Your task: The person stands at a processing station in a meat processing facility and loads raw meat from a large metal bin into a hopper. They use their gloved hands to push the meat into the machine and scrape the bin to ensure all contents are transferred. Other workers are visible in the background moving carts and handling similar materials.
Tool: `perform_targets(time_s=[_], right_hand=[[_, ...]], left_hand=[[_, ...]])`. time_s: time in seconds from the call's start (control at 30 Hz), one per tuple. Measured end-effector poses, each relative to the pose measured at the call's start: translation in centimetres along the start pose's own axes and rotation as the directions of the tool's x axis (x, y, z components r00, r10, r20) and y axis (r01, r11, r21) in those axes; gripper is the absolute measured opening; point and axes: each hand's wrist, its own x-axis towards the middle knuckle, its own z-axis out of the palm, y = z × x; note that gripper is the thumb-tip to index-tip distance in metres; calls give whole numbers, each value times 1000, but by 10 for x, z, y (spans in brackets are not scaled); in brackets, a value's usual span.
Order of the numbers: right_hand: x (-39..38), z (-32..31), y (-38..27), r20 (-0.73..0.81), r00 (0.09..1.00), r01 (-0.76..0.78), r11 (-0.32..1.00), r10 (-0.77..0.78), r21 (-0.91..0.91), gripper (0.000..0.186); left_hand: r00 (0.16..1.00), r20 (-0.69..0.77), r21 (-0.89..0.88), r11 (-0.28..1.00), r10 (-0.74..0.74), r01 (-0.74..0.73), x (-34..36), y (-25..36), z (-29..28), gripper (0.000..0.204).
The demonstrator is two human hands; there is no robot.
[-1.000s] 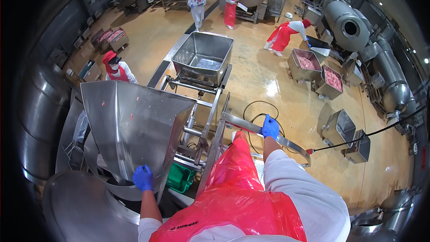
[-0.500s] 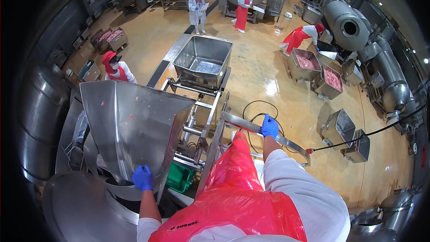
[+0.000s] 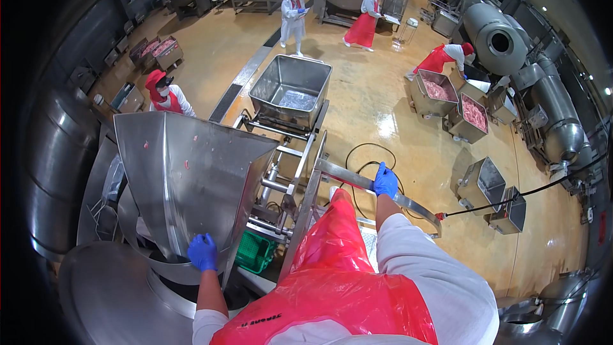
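My right hand (image 3: pixel 385 181), in a blue glove, is closed around a curved steel handrail (image 3: pixel 348 174) on my right. In a matching glove, my left hand (image 3: pixel 203 253) is closed against the lower part of a tall metal chute (image 3: pixel 191 176). Whatever its fingers hold, if anything, is hidden. A few small pink scraps cling to the chute's inner face. Its narrow lower end meets the round mouth of a large steel drum (image 3: pixel 112 294). Beyond the chute, a steel tub (image 3: pixel 284 110) with no meat visible in it sits on a lift frame (image 3: pixel 305 163).
A green basket (image 3: pixel 255 252) lies below, between chute and rail. Two tubs of pink meat (image 3: pixel 437 91) stand at the right, with bare tubs (image 3: pixel 485 182) nearer. A black hose (image 3: pixel 364 147) loops on the floor. Several co-workers (image 3: pixel 169 96) are around; large tumblers (image 3: pixel 498 41) line the room.
My hands stay in place. In the background, a co-worker in a red apron has walked right, the white-coated person has come nearer, and the one bending by the meat tubs has shifted right.
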Motion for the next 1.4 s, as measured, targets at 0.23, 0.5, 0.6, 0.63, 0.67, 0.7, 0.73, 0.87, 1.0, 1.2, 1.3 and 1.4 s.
perform_targets(time_s=[0.23,0.5,0.6,0.63,0.67,0.7,0.73,0.87,1.0,1.2,1.3,1.4], right_hand=[[10,8,-16,47,999,-3,1000,3,-12,69],[17,10,-26,33,999,11,1000,-10,-18,69],[18,13,-26,23,1000,10,1000,-10,-19,68],[18,13,-25,24,1000,12,1000,-12,-21,68],[19,13,-25,24,1000,14,1000,-14,-23,68],[22,16,-27,19,1000,18,1000,-18,-19,67],[25,18,-28,15,1000,22,1000,-22,-14,67],[27,22,-28,24,999,25,1000,-25,-16,65],[34,19,-39,18,999,28,1000,-28,-14,65],[40,20,-45,11,1000,22,1000,-22,-9,65],[41,20,-49,20,1000,6,1000,-6,0,65],[47,25,-57,12,1000,17,1000,-17,-13,63]], left_hand=[[1000,-10,19,1000,4,-4,16,6,2,32],[996,-86,-2,1000,18,-18,29,14,0,29],[998,-68,-3,1000,13,-13,30,14,0,30],[997,-72,-4,1000,15,-16,30,15,-1,30],[997,-75,-4,1000,18,-18,30,16,-1,29],[996,-81,-5,1000,20,-21,33,17,-1,29],[996,-83,-6,1000,20,-21,36,19,0,29],[995,-91,-11,1000,26,-27,39,16,9,30],[995,-100,-16,999,28,-30,47,23,5,30],[989,-139,-28,999,42,-47,58,26,10,30],[999,34,25,1000,-2,1,64,30,5,32],[1000,29,10,1000,-12,11,71,36,5,33]])
